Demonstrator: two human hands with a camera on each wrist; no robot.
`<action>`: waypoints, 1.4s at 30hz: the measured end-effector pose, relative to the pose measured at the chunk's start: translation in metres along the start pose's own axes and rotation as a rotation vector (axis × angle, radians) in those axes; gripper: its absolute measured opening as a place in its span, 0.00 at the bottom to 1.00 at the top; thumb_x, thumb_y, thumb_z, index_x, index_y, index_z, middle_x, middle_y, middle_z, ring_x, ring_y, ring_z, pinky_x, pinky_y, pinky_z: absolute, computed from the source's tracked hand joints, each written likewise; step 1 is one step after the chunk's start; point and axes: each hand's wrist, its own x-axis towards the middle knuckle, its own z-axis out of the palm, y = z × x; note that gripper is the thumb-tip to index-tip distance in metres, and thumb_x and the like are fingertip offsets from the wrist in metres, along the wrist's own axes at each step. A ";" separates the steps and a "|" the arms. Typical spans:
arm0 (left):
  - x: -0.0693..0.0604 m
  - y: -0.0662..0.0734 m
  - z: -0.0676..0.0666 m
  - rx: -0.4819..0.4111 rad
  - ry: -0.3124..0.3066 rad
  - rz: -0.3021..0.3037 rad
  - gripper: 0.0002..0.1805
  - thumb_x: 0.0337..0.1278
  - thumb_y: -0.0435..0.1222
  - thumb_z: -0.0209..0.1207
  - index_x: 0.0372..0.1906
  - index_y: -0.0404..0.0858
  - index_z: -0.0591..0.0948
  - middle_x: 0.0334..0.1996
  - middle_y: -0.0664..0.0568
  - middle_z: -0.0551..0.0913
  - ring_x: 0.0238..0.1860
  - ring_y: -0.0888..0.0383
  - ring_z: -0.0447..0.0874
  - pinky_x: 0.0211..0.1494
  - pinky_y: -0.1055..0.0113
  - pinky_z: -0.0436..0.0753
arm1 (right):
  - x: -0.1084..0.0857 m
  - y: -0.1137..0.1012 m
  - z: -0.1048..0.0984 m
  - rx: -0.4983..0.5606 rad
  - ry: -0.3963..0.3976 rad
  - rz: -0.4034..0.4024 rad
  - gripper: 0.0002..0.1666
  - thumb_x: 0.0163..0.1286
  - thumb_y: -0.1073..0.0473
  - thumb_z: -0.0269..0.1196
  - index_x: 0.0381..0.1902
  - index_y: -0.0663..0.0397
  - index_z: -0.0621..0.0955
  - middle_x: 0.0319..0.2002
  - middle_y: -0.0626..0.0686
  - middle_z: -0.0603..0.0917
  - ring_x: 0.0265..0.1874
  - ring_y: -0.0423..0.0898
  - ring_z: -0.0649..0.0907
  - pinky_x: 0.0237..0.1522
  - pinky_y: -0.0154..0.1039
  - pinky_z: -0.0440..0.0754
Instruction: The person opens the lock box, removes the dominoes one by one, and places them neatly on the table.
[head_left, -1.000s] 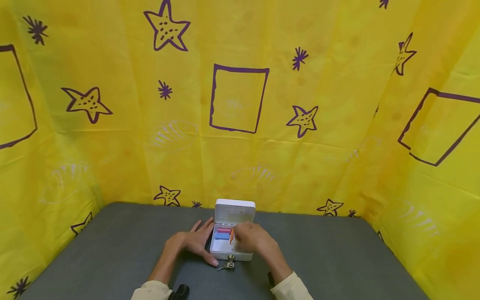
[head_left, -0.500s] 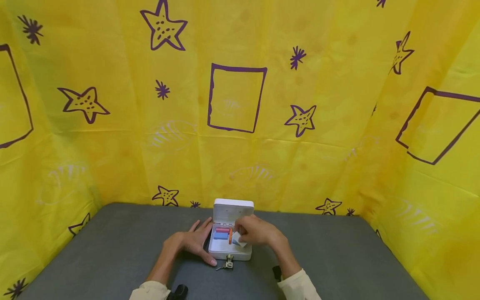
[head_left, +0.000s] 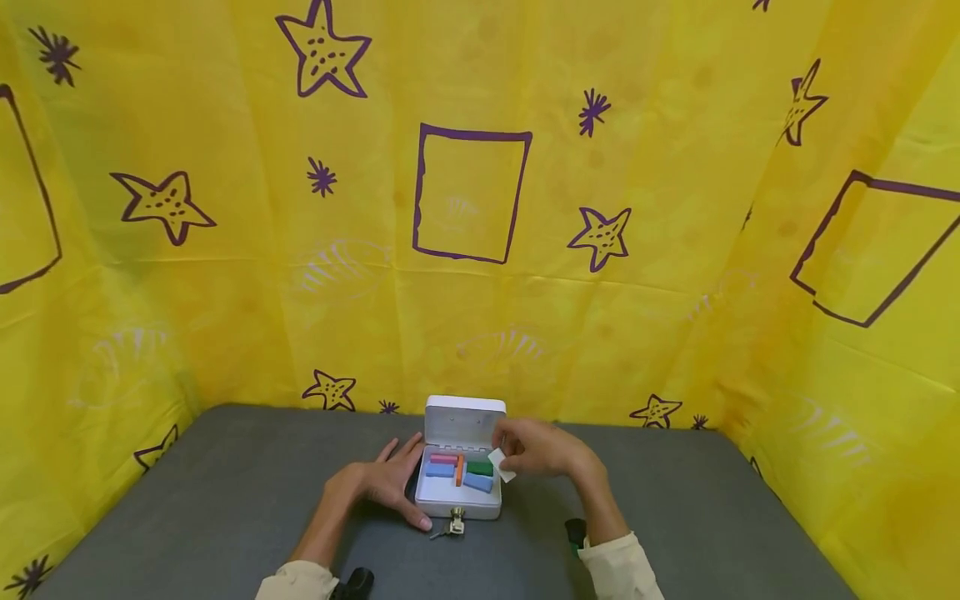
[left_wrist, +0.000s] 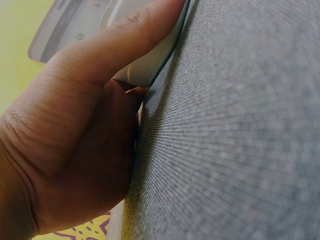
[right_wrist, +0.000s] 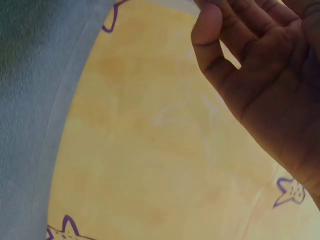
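Observation:
A small white metal box (head_left: 459,510) stands with its hinged lid (head_left: 465,422) raised. Inside lie a pink piece (head_left: 443,459), a blue piece (head_left: 439,470), an upright-lying orange strip (head_left: 459,471), a green piece (head_left: 480,468) and a second blue piece (head_left: 477,482). My left hand (head_left: 386,483) rests against the box's left side, fingers spread and thumb by the front corner; the left wrist view shows the thumb along the box wall (left_wrist: 145,65). At the box's right edge, my right hand (head_left: 543,450) pinches a flat white piece (head_left: 501,464), which the right wrist view does not show.
A lock with a key (head_left: 456,525) sticks out at the box's front. Dark grey cloth covers the table (head_left: 675,508). A yellow patterned curtain (head_left: 652,333) hangs behind and along both sides.
My right hand has risen from inside the box and moved right with the white piece, uncovering the green and second blue pieces. My left hand has stayed at the box's side.

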 end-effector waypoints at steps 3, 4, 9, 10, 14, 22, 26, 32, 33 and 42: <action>-0.001 0.000 -0.001 0.002 -0.008 -0.001 0.81 0.32 0.75 0.73 0.85 0.40 0.44 0.86 0.37 0.37 0.86 0.33 0.28 0.85 0.31 0.32 | -0.004 0.003 -0.004 0.012 0.005 -0.007 0.10 0.69 0.67 0.69 0.46 0.59 0.80 0.33 0.50 0.82 0.30 0.40 0.77 0.34 0.32 0.80; -0.002 0.001 -0.001 0.000 -0.008 0.004 0.81 0.32 0.75 0.73 0.85 0.40 0.44 0.86 0.36 0.37 0.85 0.32 0.28 0.84 0.30 0.32 | -0.005 0.004 -0.005 0.014 0.005 -0.005 0.10 0.69 0.67 0.69 0.46 0.59 0.80 0.34 0.50 0.83 0.31 0.41 0.77 0.35 0.32 0.80; -0.001 0.000 -0.001 0.008 0.005 0.003 0.81 0.30 0.75 0.73 0.85 0.39 0.45 0.86 0.37 0.39 0.86 0.33 0.29 0.85 0.31 0.33 | -0.012 0.009 -0.012 0.031 0.003 0.007 0.09 0.68 0.68 0.69 0.44 0.59 0.81 0.37 0.52 0.85 0.32 0.41 0.79 0.34 0.32 0.82; -0.002 0.000 -0.001 0.007 0.010 0.004 0.81 0.30 0.75 0.73 0.85 0.39 0.46 0.86 0.36 0.39 0.86 0.33 0.30 0.85 0.31 0.33 | -0.014 0.010 -0.014 0.031 0.005 0.008 0.09 0.68 0.68 0.68 0.44 0.59 0.81 0.37 0.53 0.86 0.32 0.41 0.80 0.34 0.32 0.82; -0.004 0.004 -0.003 0.002 0.006 -0.003 0.81 0.30 0.75 0.73 0.85 0.39 0.45 0.86 0.37 0.39 0.86 0.34 0.29 0.85 0.32 0.32 | -0.021 0.016 -0.019 0.047 0.011 0.020 0.09 0.69 0.68 0.68 0.45 0.60 0.80 0.38 0.53 0.87 0.32 0.40 0.81 0.34 0.32 0.83; -0.014 0.017 -0.008 -0.002 -0.003 -0.018 0.80 0.33 0.71 0.76 0.85 0.36 0.45 0.86 0.36 0.39 0.86 0.35 0.30 0.86 0.34 0.33 | -0.033 0.025 -0.027 0.090 0.006 0.099 0.10 0.68 0.69 0.68 0.46 0.62 0.79 0.33 0.55 0.86 0.27 0.46 0.83 0.33 0.39 0.87; -0.012 0.016 -0.009 -0.006 -0.014 0.007 0.80 0.34 0.71 0.75 0.84 0.35 0.45 0.86 0.34 0.38 0.86 0.33 0.30 0.85 0.32 0.32 | -0.039 0.030 -0.029 0.094 0.002 0.123 0.10 0.67 0.71 0.68 0.44 0.64 0.79 0.29 0.56 0.86 0.25 0.50 0.84 0.32 0.41 0.85; -0.006 0.008 -0.007 -0.014 -0.015 -0.003 0.82 0.31 0.74 0.74 0.85 0.37 0.44 0.86 0.36 0.37 0.86 0.33 0.28 0.85 0.32 0.31 | -0.043 0.038 -0.028 0.084 -0.023 0.163 0.10 0.64 0.72 0.68 0.41 0.64 0.79 0.25 0.58 0.87 0.22 0.50 0.84 0.28 0.34 0.79; -0.004 0.005 -0.006 -0.013 -0.011 -0.006 0.82 0.30 0.75 0.73 0.85 0.37 0.44 0.86 0.36 0.37 0.86 0.33 0.28 0.85 0.31 0.31 | -0.044 0.039 -0.027 0.091 -0.032 0.188 0.10 0.64 0.72 0.68 0.41 0.64 0.78 0.24 0.58 0.87 0.22 0.50 0.84 0.28 0.35 0.79; -0.001 0.003 -0.002 -0.018 -0.006 -0.024 0.83 0.28 0.76 0.74 0.85 0.38 0.45 0.86 0.38 0.37 0.86 0.34 0.27 0.85 0.32 0.31 | -0.052 0.051 -0.020 0.131 -0.040 0.367 0.11 0.62 0.75 0.69 0.37 0.62 0.77 0.23 0.62 0.86 0.24 0.60 0.86 0.32 0.45 0.84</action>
